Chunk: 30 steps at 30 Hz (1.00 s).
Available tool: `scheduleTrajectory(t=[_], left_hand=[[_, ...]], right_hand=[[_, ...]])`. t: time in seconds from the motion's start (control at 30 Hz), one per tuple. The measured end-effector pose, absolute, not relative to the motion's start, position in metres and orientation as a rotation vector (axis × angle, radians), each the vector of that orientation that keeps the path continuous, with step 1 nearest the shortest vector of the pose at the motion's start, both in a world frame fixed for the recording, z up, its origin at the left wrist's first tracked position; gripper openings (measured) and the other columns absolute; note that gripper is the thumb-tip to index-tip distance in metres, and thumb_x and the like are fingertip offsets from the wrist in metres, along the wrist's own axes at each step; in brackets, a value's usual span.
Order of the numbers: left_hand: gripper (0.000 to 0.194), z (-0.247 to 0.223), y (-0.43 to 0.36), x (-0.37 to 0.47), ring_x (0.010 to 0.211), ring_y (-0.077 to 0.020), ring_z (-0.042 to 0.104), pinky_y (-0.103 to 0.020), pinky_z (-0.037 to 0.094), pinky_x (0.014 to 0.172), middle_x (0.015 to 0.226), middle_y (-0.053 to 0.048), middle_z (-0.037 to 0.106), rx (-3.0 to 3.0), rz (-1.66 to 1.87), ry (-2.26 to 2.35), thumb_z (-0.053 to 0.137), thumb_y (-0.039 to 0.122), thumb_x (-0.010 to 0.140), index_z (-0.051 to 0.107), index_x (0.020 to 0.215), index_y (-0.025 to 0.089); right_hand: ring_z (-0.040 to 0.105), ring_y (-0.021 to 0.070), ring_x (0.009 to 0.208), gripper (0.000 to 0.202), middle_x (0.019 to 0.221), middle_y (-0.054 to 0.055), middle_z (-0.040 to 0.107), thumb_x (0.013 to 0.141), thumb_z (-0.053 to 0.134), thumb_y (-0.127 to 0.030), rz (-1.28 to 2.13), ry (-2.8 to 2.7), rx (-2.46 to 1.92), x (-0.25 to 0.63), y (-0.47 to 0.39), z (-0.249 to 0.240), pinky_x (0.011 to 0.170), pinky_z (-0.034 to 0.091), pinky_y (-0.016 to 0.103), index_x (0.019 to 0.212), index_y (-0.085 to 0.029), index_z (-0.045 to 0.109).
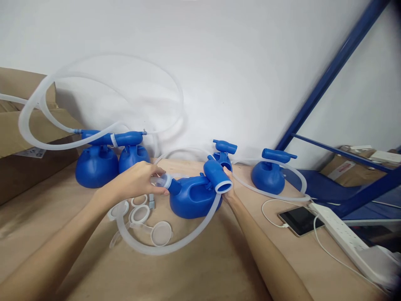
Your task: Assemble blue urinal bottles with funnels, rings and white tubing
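A blue plastic urinal bottle [188,205] is held tilted in front of me, its short spout pointing left. My right hand [230,190] grips its far right side, close behind the blue tubular head [216,173] with an open white-rimmed mouth. At the spout, my left hand [142,179] pinches a translucent cap [163,181], which meets the spout's end; whether it is fully seated I cannot tell. A translucent hose [163,250] loops in front of the bottle. Loose white ring-and-lid caps [161,233] lie on the table below my left hand.
Two similar blue bottles [97,167] with looping hoses stand at the back left beside a cardboard box [28,133]. Another stands behind the held one, and one more blue bottle [267,177] at right. A phone [300,220], white power strip [344,242] and blue shelf frame [332,75] are at right.
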<state>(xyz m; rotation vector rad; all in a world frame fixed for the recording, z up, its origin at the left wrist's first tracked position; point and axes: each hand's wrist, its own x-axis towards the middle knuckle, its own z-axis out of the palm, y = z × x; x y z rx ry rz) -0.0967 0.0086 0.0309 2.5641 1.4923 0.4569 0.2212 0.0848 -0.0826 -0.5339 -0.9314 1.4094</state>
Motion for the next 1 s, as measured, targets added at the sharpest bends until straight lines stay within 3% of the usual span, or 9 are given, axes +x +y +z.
scheduleTrajectory(t=[0.13,0.33,0.43,0.5,0.6,0.67,0.77,0.93,1.0], left_hand=[[0.051,0.036,0.005,-0.091,0.083,-0.0268,0.073,-0.031,0.05,0.074,0.09,-0.008,0.081,2.495,0.422,1.514,0.072,0.062,0.081,0.082,0.104,0.018],[0.051,0.039,0.011,-0.091,0.093,-0.031,0.075,-0.033,0.053,0.076,0.11,-0.009,0.082,2.379,0.404,1.535,0.08,0.055,0.071,0.084,0.105,0.018],[0.061,0.037,0.005,-0.083,0.097,-0.034,0.075,-0.036,0.055,0.081,0.108,-0.012,0.081,2.462,0.361,1.62,0.08,0.056,0.076,0.078,0.124,0.018],[0.074,0.034,-0.003,-0.072,0.098,-0.0365,0.075,-0.04,0.055,0.081,0.108,-0.014,0.08,2.554,0.342,1.738,0.073,0.059,0.085,0.062,0.147,0.02],[0.066,0.029,-0.013,-0.053,0.115,-0.0357,0.071,-0.04,0.056,0.082,0.14,-0.013,0.069,2.712,0.306,1.657,0.056,0.059,0.1,0.045,0.16,0.034],[0.047,0.025,-0.013,-0.045,0.118,-0.0314,0.071,-0.036,0.056,0.081,0.146,-0.008,0.066,2.773,0.252,1.536,0.045,0.05,0.107,0.057,0.15,0.037],[0.039,0.02,-0.006,-0.044,0.113,-0.0269,0.073,-0.032,0.054,0.078,0.137,-0.004,0.072,2.832,0.239,1.477,0.041,0.037,0.108,0.075,0.127,0.03],[0.027,0.02,-0.001,-0.048,0.098,-0.0224,0.074,-0.03,0.047,0.067,0.118,-0.002,0.079,2.837,0.302,1.433,0.051,0.029,0.1,0.077,0.105,0.025],[0.026,0.021,-0.002,-0.045,0.096,-0.0233,0.074,-0.031,0.043,0.064,0.109,-0.002,0.08,2.757,0.331,1.487,0.051,0.034,0.099,0.075,0.099,0.024]], right_hand=[[0.078,0.0312,0.101,0.053,0.108,0.004,0.08,0.082,0.073,-0.06,1.417,-0.932,-0.571,0.218,0.079,-0.075,0.102,0.059,0.058,0.122,-0.026,0.07],[0.078,0.0287,0.102,0.052,0.117,0.003,0.079,0.088,0.067,-0.058,1.43,-0.993,-0.559,0.218,0.074,-0.074,0.104,0.059,0.054,0.132,-0.03,0.066],[0.078,0.0284,0.099,0.05,0.113,0.003,0.079,0.088,0.068,-0.057,1.437,-0.974,-0.551,0.219,0.076,-0.075,0.102,0.059,0.054,0.129,-0.028,0.068],[0.078,0.0286,0.096,0.05,0.107,0.003,0.079,0.086,0.069,-0.058,1.451,-0.963,-0.556,0.219,0.078,-0.076,0.103,0.059,0.056,0.125,-0.028,0.069],[0.077,0.0282,0.097,0.048,0.102,0.002,0.078,0.085,0.07,-0.059,1.462,-0.965,-0.552,0.218,0.08,-0.076,0.106,0.056,0.058,0.121,-0.028,0.07],[0.076,0.0279,0.099,0.046,0.104,0.001,0.078,0.083,0.071,-0.059,1.466,-0.955,-0.548,0.217,0.079,-0.075,0.106,0.057,0.057,0.117,-0.029,0.071],[0.076,0.0279,0.098,0.045,0.106,0.002,0.078,0.082,0.071,-0.06,1.47,-0.943,-0.559,0.215,0.077,-0.074,0.105,0.058,0.056,0.115,-0.029,0.072],[0.077,0.0299,0.097,0.049,0.107,0.002,0.079,0.081,0.071,-0.062,1.444,-0.972,-0.56,0.215,0.076,-0.073,0.109,0.053,0.062,0.118,-0.03,0.07],[0.077,0.0294,0.097,0.049,0.106,0.001,0.079,0.082,0.069,-0.063,1.435,-0.977,-0.569,0.214,0.075,-0.073,0.111,0.051,0.063,0.118,-0.031,0.07]])
